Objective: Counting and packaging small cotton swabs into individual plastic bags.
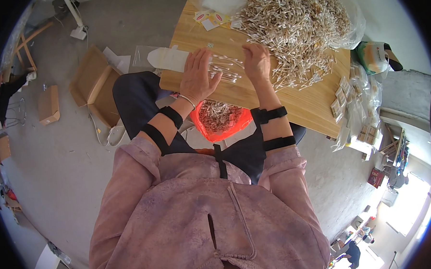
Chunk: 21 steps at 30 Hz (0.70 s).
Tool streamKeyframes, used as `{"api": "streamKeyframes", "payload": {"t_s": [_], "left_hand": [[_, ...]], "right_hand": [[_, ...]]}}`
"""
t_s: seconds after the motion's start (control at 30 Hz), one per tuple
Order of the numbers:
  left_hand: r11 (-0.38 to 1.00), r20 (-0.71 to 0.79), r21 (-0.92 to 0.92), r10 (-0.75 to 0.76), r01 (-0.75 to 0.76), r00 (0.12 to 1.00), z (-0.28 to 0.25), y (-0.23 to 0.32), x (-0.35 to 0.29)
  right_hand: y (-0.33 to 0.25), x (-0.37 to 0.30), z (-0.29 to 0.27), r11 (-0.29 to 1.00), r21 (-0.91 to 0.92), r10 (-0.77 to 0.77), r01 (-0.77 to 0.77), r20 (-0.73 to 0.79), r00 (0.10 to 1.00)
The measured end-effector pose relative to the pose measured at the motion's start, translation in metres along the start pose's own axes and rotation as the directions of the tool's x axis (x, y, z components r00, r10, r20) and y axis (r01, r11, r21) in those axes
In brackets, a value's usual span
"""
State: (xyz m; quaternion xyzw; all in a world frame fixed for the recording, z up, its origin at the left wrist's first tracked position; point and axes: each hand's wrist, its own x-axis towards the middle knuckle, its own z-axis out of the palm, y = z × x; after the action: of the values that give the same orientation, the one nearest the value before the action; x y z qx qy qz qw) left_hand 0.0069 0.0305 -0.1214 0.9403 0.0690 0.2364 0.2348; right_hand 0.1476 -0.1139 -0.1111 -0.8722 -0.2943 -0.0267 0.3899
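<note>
A small bunch of cotton swabs (226, 75) lies loosely side by side on the wooden table, between my two hands. My left hand (199, 76) rests flat at the bunch's left end, thumb spread toward the swabs, fingers over the edge of a white packet (170, 59). Just right of the bunch, my right hand (257, 63) is closed with its fingertips pinched together. What the pinch holds, if anything, is too small to make out. A large heap of cotton swabs (295, 27) covers the table's far right, close beyond my right hand.
Below the near edge of the table (291, 104), a red bag (246, 118) full of swabs sits between my legs. Small packed boxes (341, 97) lie at the table's right side. An open cardboard box (95, 84) stands on the floor at left. Yellow-and-white cards (209, 19) lie farther back.
</note>
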Motion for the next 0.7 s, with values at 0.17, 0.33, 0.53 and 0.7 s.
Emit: {"api": "streamKeyframes", "payload": {"t_s": [0.17, 0.33, 0.53, 0.7], "left_hand": [[1.000, 0.017, 0.008, -0.011, 0.011, 1.000, 0.003, -0.003, -0.001], [1.000, 0.016, -0.010, 0.001, -0.001, 1.000, 0.003, -0.001, -0.001], [0.999, 0.019, -0.039, -0.007, 0.008, 1.000, 0.003, -0.001, -0.001], [1.000, 0.013, -0.023, 0.000, 0.001, 1.000, 0.003, -0.001, -0.001]], "right_hand": [[-0.010, -0.016, 0.000, 0.934, -0.354, -0.023, -0.039, -0.170, 0.985], [-0.022, -0.040, 0.008, 0.955, -0.296, -0.045, 0.020, -0.077, 0.996], [-0.018, -0.035, 0.012, 0.928, -0.369, -0.048, 0.047, 0.005, 0.999], [-0.021, -0.034, 0.009, 0.910, -0.412, -0.045, 0.050, 0.022, 0.999]]}}
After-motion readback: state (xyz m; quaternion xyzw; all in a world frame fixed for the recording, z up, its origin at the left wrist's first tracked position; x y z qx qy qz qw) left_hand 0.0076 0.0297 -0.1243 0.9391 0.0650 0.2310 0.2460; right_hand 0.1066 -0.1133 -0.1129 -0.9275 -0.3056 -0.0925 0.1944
